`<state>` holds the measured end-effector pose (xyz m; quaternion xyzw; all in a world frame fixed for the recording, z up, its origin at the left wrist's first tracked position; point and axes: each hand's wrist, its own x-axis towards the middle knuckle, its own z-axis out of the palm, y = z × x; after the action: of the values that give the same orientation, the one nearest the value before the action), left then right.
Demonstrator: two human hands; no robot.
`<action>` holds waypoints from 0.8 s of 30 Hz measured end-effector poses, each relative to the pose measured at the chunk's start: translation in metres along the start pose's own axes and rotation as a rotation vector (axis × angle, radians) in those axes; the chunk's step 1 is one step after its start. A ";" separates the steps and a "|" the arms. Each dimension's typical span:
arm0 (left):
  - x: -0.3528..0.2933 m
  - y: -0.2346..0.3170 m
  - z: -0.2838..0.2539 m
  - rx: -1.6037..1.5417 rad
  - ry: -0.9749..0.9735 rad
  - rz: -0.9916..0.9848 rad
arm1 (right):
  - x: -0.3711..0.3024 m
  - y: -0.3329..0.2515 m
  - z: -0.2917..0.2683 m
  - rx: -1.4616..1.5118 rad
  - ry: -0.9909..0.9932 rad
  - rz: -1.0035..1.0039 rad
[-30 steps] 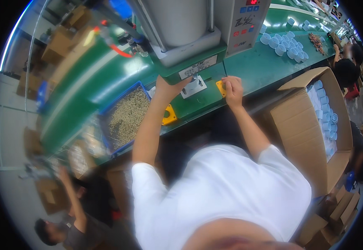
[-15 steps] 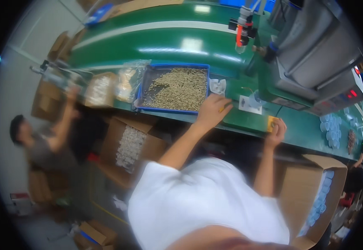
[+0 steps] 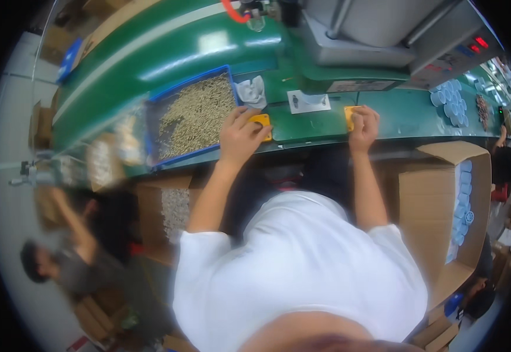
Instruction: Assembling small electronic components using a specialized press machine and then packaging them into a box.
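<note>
My left hand (image 3: 239,136) rests flat on a yellow button box (image 3: 262,123) at the front edge of the green workbench (image 3: 320,126). My right hand (image 3: 365,124) lies on a second yellow button box (image 3: 350,115) further right. Both hands press down with curled fingers, holding nothing loose. Just left of my left hand a blue tray (image 3: 194,115) holds several small pale metal parts. A grey machine (image 3: 384,35) stands behind the buttons, with a small white card (image 3: 308,101) on the bench in front of it.
A white cloth (image 3: 250,92) lies by the tray's corner. Several pale blue caps (image 3: 450,105) sit at the bench's right end. An open cardboard box (image 3: 437,193) with more blue caps stands at my right. Another person (image 3: 73,258) works among boxes at lower left.
The view has swung, so the bench and tray now sit higher and more central. My left hand moved from the tray's edge onto the left yellow button; my right hand stays on its button.
</note>
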<state>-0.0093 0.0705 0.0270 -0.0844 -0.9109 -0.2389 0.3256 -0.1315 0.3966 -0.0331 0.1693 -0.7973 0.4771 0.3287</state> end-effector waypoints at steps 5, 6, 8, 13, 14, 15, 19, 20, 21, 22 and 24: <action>0.000 -0.066 -0.023 0.129 0.044 -0.179 | -0.001 -0.001 -0.002 0.147 -0.019 0.022; -0.005 -0.074 -0.024 0.258 0.096 -0.279 | -0.003 -0.003 -0.002 0.172 -0.022 0.049; -0.017 -0.084 -0.016 0.378 0.004 -0.328 | -0.002 0.000 0.000 0.180 -0.024 0.059; -0.023 -0.090 -0.015 0.425 -0.255 -0.378 | -0.007 0.003 0.000 0.130 -0.003 0.075; -0.017 -0.089 -0.011 0.332 -0.282 -0.356 | -0.004 0.005 -0.005 0.099 0.008 0.064; -0.016 -0.093 -0.006 0.300 -0.292 -0.372 | -0.003 0.009 -0.008 0.094 0.019 0.079; -0.025 -0.105 -0.014 0.225 -0.322 -0.369 | -0.005 0.005 0.003 0.077 0.050 0.117; -0.032 -0.117 -0.010 0.253 -0.313 -0.320 | -0.005 0.009 0.002 0.078 0.037 0.119; -0.036 -0.120 -0.015 0.246 -0.328 -0.335 | -0.004 0.005 0.006 0.100 0.035 0.122; -0.036 -0.119 -0.018 0.247 -0.341 -0.353 | -0.003 0.002 0.007 0.129 0.029 0.124; -0.031 -0.115 -0.015 0.232 -0.357 -0.321 | 0.001 0.006 -0.002 0.103 0.061 0.144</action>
<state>-0.0123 -0.0366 -0.0265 0.0583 -0.9770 -0.1626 0.1251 -0.1345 0.4008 -0.0357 0.1135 -0.7715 0.5447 0.3087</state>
